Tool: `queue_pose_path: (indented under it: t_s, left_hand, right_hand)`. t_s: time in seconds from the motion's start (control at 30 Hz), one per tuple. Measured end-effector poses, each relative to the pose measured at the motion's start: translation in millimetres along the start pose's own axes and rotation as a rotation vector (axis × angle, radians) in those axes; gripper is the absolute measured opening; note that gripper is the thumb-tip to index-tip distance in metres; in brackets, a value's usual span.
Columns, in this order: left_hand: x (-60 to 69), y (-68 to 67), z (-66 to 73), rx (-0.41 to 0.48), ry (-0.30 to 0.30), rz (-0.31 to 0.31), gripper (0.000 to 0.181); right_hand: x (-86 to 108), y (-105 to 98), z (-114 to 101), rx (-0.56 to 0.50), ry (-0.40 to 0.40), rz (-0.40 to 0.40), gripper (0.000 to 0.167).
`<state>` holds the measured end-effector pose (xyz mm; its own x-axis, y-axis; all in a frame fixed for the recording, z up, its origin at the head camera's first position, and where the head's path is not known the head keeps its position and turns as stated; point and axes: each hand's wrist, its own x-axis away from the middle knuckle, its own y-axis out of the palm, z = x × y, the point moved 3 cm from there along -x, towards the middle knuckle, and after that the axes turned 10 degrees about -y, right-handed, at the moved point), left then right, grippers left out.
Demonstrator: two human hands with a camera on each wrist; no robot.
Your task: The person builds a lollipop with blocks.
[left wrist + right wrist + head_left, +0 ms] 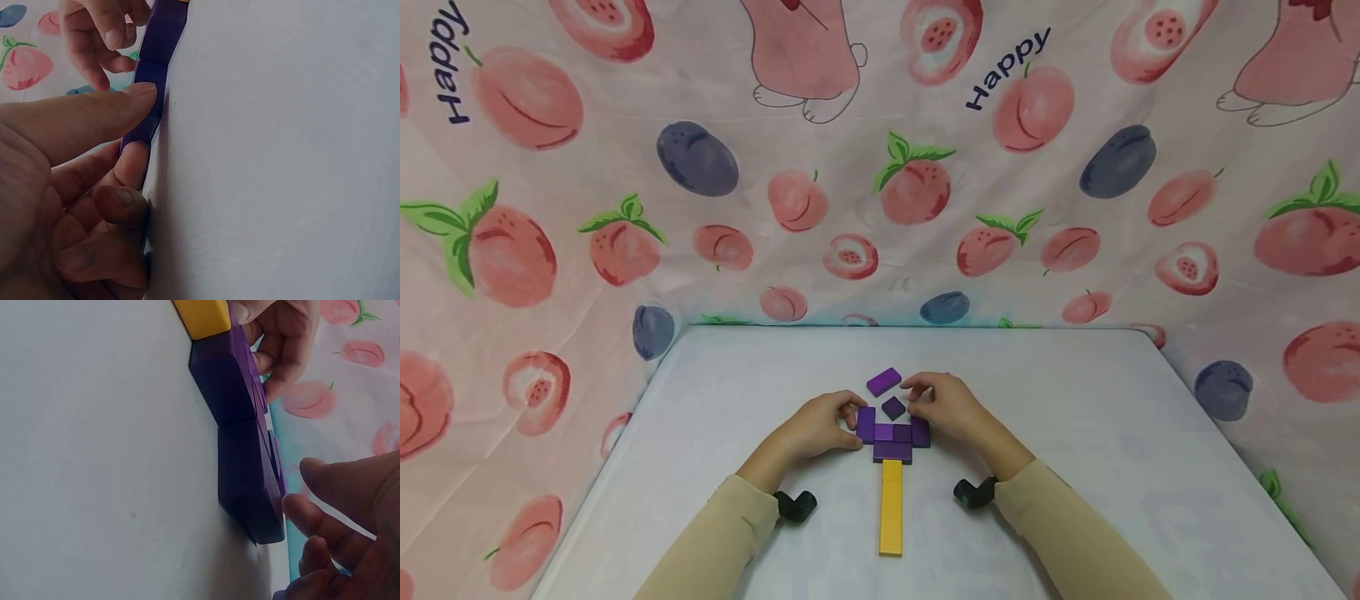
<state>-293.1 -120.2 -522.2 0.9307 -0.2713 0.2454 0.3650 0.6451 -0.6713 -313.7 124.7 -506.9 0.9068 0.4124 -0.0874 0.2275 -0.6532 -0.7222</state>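
Observation:
On the white table, several purple blocks join a yellow strip [891,508] at its upper end. My left hand [820,427] pinches the upright purple block [866,424] on the left of this group; in the left wrist view its thumb [119,109] and a fingertip touch the purple row [150,78]. Beside the right purple block [921,432], my right hand [955,410] hovers with fingers loosely bent and nothing in its grasp. A purple diamond-turned square [892,407] and a tilted purple rectangle [883,382] lie apart above the group.
The white table [1037,358] extends around the blocks to its back edge. Behind it hangs a fruit-printed cloth [850,150]. A black wrist device [796,506] is on the left wrist, and another black device [974,492] is on the right.

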Motion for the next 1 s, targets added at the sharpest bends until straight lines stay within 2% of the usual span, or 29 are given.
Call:
queue_pose_path:
  t_s: [0.17,0.57,1.0]
  left_hand:
    - [0.6,-0.2,0.5,-0.001,0.004,0.001,0.057]
    - [1.5,-0.7,1.0,0.003,0.0,-0.004,0.058]
    - [1.1,-1.0,-0.3,0.004,0.003,-0.008,0.057]
  right_hand:
    - [-6.1,3,1,0.005,-0.022,-0.019,0.033]
    - [-16.7,8,-3,0.052,0.028,-0.092,0.036]
    - [-21.3,11,-9,0.094,0.008,-0.131,0.026]
